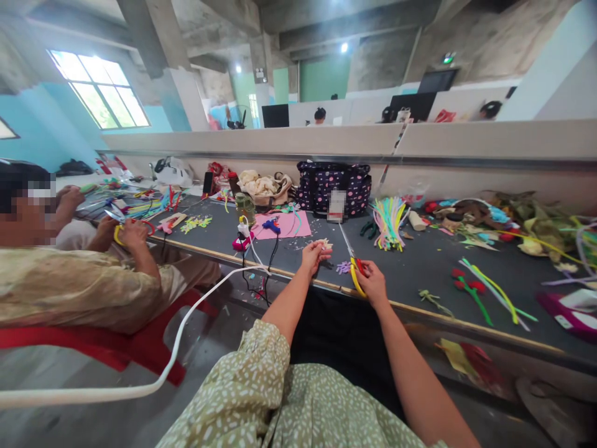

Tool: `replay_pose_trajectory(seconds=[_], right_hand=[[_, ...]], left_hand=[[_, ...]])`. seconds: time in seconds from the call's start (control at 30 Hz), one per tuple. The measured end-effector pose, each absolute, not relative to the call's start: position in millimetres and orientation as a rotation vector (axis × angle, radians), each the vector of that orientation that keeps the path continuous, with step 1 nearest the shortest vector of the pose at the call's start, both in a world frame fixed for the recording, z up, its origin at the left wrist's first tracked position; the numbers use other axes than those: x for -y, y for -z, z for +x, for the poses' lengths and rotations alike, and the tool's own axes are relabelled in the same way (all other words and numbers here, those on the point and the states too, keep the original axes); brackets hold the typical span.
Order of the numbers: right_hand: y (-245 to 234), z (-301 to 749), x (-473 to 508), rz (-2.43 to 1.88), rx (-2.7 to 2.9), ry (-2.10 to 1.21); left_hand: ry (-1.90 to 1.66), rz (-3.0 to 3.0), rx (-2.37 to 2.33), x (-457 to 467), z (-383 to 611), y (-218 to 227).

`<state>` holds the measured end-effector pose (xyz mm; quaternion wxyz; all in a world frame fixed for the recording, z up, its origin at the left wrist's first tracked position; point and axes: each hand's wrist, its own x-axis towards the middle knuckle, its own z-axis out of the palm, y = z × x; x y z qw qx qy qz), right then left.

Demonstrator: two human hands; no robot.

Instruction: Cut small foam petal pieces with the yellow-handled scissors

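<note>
My right hand (372, 283) is wrapped round the handles of a pair of scissors (356, 277) with yellow and red grips. The blades point away from me over the dark table. To the left, my left hand (314, 256) has its fingers drawn together in a pinch at the table edge. Small cream-coloured pieces (325, 243) show right by its fingertips; whether they are held or lie behind, I cannot tell. Between the two hands, a small pile of purple pieces (344, 267) lies on the table.
A bundle of pastel fuzzy stems (390, 223) stands beyond my right hand, near black-handled pliers (369, 230). A blue glue gun (271, 226) rests on a pink sheet (296, 225). A dotted bag (333, 186) stands behind. A white cable (186, 330) crosses at left, near a co-worker (84, 274) holding scissors.
</note>
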<state>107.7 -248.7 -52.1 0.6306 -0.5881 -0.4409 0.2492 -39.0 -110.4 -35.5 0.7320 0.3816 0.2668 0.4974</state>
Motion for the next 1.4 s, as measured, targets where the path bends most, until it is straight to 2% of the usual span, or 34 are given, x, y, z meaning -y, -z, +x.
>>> replay_pose_trajectory(seconds=[0.73,1.07,1.4], right_hand=[[51,107,250,-1.394,1.104,-0.525],[53,108,250,-1.408,1.100,-0.530],[48,107,254,-1.507,1.127,-0.415]], left_hand=[[-1.093,0.727,-0.395,110,-42,37],[-1.317,0.532,-0.463,101,-54,36],[-1.267,0.619,-0.527,102,-53,39]])
